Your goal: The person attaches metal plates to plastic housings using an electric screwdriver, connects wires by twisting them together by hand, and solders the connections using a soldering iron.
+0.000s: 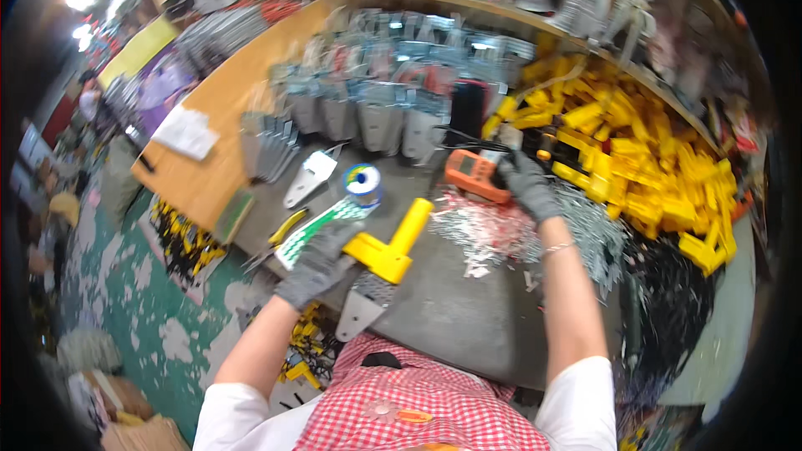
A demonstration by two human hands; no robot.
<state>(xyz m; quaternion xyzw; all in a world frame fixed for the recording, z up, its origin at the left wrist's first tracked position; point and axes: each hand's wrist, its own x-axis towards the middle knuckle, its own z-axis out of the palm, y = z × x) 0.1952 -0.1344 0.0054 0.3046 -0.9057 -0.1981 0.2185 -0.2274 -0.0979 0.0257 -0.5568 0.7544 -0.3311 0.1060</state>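
- Far left, a green-painted floor [125,301] with worn patches runs beside the desk [451,309], whose grey top carries the work.
- On the desk's left part lie a white sheet of paper [187,132], a fanned stack of metal blades [269,146] and a single loose blade [311,175].
- A roll of tape [363,184] stands just beyond the left hand.
- The left hand [320,263], in a grey glove, is closed on a scraper [380,271] with a yellow handle and a perforated metal blade, held low over the desk's near edge.
- In the middle lies a scatter of small metal bits [493,230].
- The right hand [526,185], also gloved, is curled around an orange hand-held device [474,175].
- To the right, a big heap of yellow handles [652,175] fills the desk.
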